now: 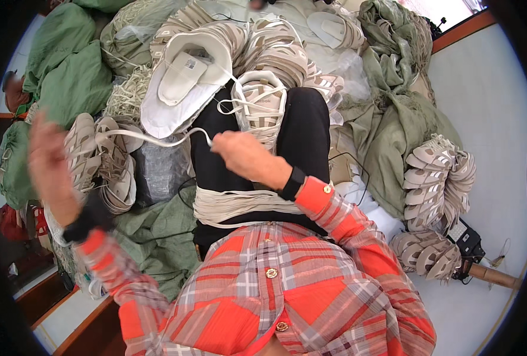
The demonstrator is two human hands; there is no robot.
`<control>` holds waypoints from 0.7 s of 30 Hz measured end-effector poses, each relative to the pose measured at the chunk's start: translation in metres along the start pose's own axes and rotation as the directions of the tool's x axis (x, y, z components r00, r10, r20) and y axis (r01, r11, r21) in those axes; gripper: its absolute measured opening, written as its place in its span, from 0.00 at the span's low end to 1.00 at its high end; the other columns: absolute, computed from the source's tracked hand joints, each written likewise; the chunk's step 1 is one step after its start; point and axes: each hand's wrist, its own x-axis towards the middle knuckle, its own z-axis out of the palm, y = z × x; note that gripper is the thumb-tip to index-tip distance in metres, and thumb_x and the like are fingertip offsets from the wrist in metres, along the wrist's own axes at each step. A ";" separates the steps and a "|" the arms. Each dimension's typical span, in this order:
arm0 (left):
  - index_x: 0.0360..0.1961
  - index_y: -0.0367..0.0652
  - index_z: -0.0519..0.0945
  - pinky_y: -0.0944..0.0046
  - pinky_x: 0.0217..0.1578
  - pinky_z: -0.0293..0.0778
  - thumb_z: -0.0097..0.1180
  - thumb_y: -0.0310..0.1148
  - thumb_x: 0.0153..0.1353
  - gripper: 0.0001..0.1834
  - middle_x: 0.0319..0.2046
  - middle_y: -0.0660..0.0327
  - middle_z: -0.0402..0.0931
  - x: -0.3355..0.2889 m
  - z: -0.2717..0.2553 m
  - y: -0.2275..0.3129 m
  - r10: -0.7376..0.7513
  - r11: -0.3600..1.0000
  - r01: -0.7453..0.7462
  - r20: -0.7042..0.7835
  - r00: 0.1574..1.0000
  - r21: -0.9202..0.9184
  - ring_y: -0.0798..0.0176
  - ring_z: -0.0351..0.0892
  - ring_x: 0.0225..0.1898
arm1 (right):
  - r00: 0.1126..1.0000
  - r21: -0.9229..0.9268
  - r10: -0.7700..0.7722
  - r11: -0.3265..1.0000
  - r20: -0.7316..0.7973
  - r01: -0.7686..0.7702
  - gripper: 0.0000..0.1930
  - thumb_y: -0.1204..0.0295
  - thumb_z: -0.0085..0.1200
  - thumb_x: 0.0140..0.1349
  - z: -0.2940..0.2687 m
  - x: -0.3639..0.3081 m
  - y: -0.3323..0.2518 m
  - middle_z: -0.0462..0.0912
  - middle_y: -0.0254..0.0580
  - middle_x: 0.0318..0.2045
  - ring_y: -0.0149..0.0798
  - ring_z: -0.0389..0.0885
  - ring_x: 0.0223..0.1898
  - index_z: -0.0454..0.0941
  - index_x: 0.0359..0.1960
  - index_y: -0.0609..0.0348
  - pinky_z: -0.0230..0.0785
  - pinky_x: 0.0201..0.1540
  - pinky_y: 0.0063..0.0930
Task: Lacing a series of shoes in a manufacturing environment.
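"Lace (163,141), how many do you grip?"
"One, pinched in my right hand (248,157). My left hand (50,163) is blurred; I cannot tell its grip."
"And shoe (260,104)?"
"One, between two knees (305,118), near edge beside my right hand; wide room is open between hands."

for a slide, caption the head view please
Right hand holding a pale lace, left hand blurred, a beige shoe upper between the knees.

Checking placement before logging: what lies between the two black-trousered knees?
In the head view, a beige and white shoe upper, criss-crossed by cream laces.
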 end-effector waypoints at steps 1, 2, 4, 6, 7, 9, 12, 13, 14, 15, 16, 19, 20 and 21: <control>0.45 0.40 0.78 0.77 0.36 0.66 0.48 0.25 0.57 0.15 0.38 0.64 0.75 -0.011 0.054 -0.057 0.235 0.893 -0.283 0.176 0.956 0.349 0.73 0.71 0.36 | 0.994 -0.020 -0.010 1.000 0.109 0.012 0.06 0.72 0.51 0.55 0.003 -0.009 -0.004 0.77 0.51 0.24 0.54 0.78 0.30 0.73 0.30 0.63 0.71 0.33 0.43; 0.39 0.43 0.82 0.75 0.37 0.67 0.50 0.27 0.58 0.11 0.35 0.64 0.78 -0.015 0.069 -0.094 -0.067 0.918 -0.027 0.222 0.973 0.396 0.73 0.73 0.36 | 0.975 -0.010 -0.047 0.999 0.219 0.051 0.06 0.73 0.51 0.55 0.004 -0.014 -0.015 0.78 0.51 0.25 0.54 0.78 0.30 0.74 0.29 0.62 0.71 0.33 0.43; 0.37 0.40 0.82 0.75 0.30 0.69 0.54 0.29 0.57 0.09 0.27 0.65 0.80 -0.035 0.170 -0.111 -0.515 0.847 0.463 0.188 0.836 0.263 0.74 0.73 0.27 | 0.872 -0.030 0.116 0.993 0.476 -0.116 0.06 0.73 0.50 0.55 -0.035 -0.014 -0.043 0.80 0.53 0.24 0.53 0.80 0.29 0.76 0.30 0.61 0.72 0.30 0.44; 0.34 0.37 0.81 0.73 0.26 0.70 0.56 0.33 0.57 0.10 0.23 0.63 0.79 -0.049 0.202 -0.154 -0.334 0.893 0.213 0.268 0.904 0.396 0.74 0.75 0.24 | 0.998 -0.052 0.059 0.997 -0.032 -0.061 0.09 0.71 0.49 0.60 -0.034 -0.032 -0.007 0.78 0.49 0.19 0.47 0.80 0.22 0.76 0.39 0.60 0.72 0.27 0.36; 0.33 0.37 0.81 0.70 0.26 0.70 0.56 0.34 0.57 0.10 0.21 0.61 0.79 -0.052 0.210 -0.167 -0.333 0.871 0.179 0.282 0.900 0.457 0.70 0.77 0.24 | 0.951 0.052 0.284 0.959 -0.121 -0.279 0.09 0.71 0.49 0.61 -0.046 -0.033 0.001 0.78 0.47 0.18 0.42 0.78 0.18 0.76 0.39 0.61 0.70 0.23 0.33; 0.32 0.38 0.81 0.67 0.25 0.71 0.56 0.34 0.56 0.10 0.20 0.58 0.78 -0.053 0.218 -0.185 -0.262 0.812 0.042 0.300 0.918 0.582 0.66 0.77 0.22 | 0.849 0.172 0.497 0.866 -0.179 -0.470 0.10 0.70 0.49 0.63 -0.062 -0.034 0.011 0.78 0.46 0.17 0.38 0.76 0.15 0.76 0.40 0.63 0.68 0.20 0.30; 0.32 0.41 0.80 0.63 0.26 0.71 0.57 0.35 0.55 0.09 0.23 0.55 0.79 -0.054 0.228 -0.190 -0.188 0.733 -0.043 0.263 0.946 0.678 0.58 0.79 0.23 | 0.812 0.314 0.576 0.757 0.093 -0.573 0.12 0.69 0.47 0.65 -0.068 -0.032 0.012 0.77 0.41 0.16 0.29 0.72 0.12 0.74 0.45 0.64 0.63 0.15 0.22; 0.31 0.41 0.80 0.62 0.26 0.72 0.57 0.35 0.55 0.08 0.23 0.56 0.79 -0.053 0.230 -0.191 -0.164 0.715 -0.077 0.274 0.948 0.695 0.57 0.79 0.24 | 0.782 0.369 0.607 0.700 0.145 -0.611 0.14 0.70 0.46 0.66 -0.067 -0.031 0.008 0.78 0.40 0.17 0.28 0.72 0.12 0.71 0.50 0.63 0.62 0.15 0.20; 0.30 0.41 0.80 0.61 0.26 0.72 0.57 0.34 0.54 0.08 0.23 0.56 0.79 -0.052 0.229 -0.191 -0.140 0.694 -0.112 0.286 0.948 0.711 0.55 0.79 0.24 | 0.750 0.420 0.631 0.637 0.198 -0.647 0.17 0.70 0.45 0.66 -0.066 -0.031 0.005 0.78 0.39 0.18 0.27 0.72 0.12 0.68 0.55 0.63 0.62 0.15 0.19; 0.30 0.41 0.80 0.61 0.26 0.72 0.57 0.34 0.54 0.08 0.23 0.56 0.79 -0.051 0.229 -0.191 -0.141 0.693 -0.110 0.283 0.949 0.712 0.55 0.79 0.24 | 0.751 0.419 0.629 0.638 0.200 -0.646 0.17 0.70 0.45 0.66 -0.065 -0.032 0.004 0.78 0.39 0.18 0.27 0.72 0.12 0.68 0.55 0.63 0.62 0.15 0.19; 0.29 0.42 0.80 0.60 0.26 0.72 0.57 0.34 0.54 0.07 0.23 0.57 0.79 -0.050 0.228 -0.191 -0.124 0.688 -0.143 0.309 0.943 0.712 0.55 0.79 0.25 | 0.740 0.573 0.610 0.512 0.283 -0.641 0.20 0.69 0.44 0.66 -0.064 -0.033 0.005 0.78 0.40 0.18 0.29 0.73 0.13 0.63 0.59 0.62 0.64 0.16 0.21; 0.29 0.42 0.79 0.59 0.25 0.71 0.57 0.33 0.54 0.06 0.23 0.57 0.78 -0.052 0.227 -0.193 -0.031 0.663 -0.260 0.373 0.927 0.702 0.53 0.78 0.25 | 0.732 0.812 0.547 0.151 0.407 -0.564 0.24 0.69 0.43 0.67 -0.061 -0.039 0.008 0.79 0.42 0.21 0.29 0.74 0.14 0.55 0.63 0.60 0.66 0.17 0.21; 0.28 0.43 0.79 0.58 0.24 0.71 0.56 0.33 0.54 0.06 0.22 0.56 0.78 -0.053 0.227 -0.194 0.045 0.633 -0.343 0.410 0.911 0.694 0.52 0.78 0.25 | 0.739 0.874 0.506 -0.069 0.445 -0.480 0.25 0.69 0.42 0.68 -0.059 -0.041 0.010 0.79 0.43 0.23 0.29 0.73 0.13 0.53 0.65 0.58 0.66 0.16 0.19; 0.28 0.43 0.79 0.58 0.24 0.71 0.56 0.33 0.54 0.06 0.22 0.56 0.78 -0.053 0.229 -0.194 0.045 0.634 -0.345 0.412 0.910 0.692 0.52 0.78 0.25 | 0.739 0.875 0.507 -0.068 0.444 -0.479 0.25 0.69 0.42 0.68 -0.057 -0.041 0.012 0.79 0.43 0.23 0.29 0.73 0.13 0.53 0.65 0.58 0.66 0.16 0.19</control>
